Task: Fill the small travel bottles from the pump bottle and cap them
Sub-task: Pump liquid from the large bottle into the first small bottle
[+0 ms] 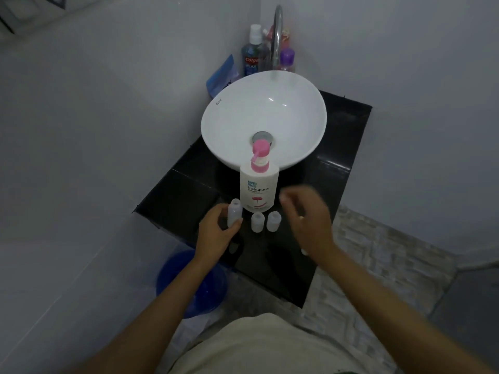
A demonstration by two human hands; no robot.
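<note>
Left hand around travel bottle near counter edge

A white basin sits on a black tiled counter set into the corner of grey walls, with a chrome tap arching over its far rim. Behind it stand a blue mouthwash bottle, a purple-capped bottle and a blue packet leaning against the wall. A blue bucket stands on the floor below the counter's left side.

Dim, soft, wide-angle view; right hand motion-blurred.
</note>
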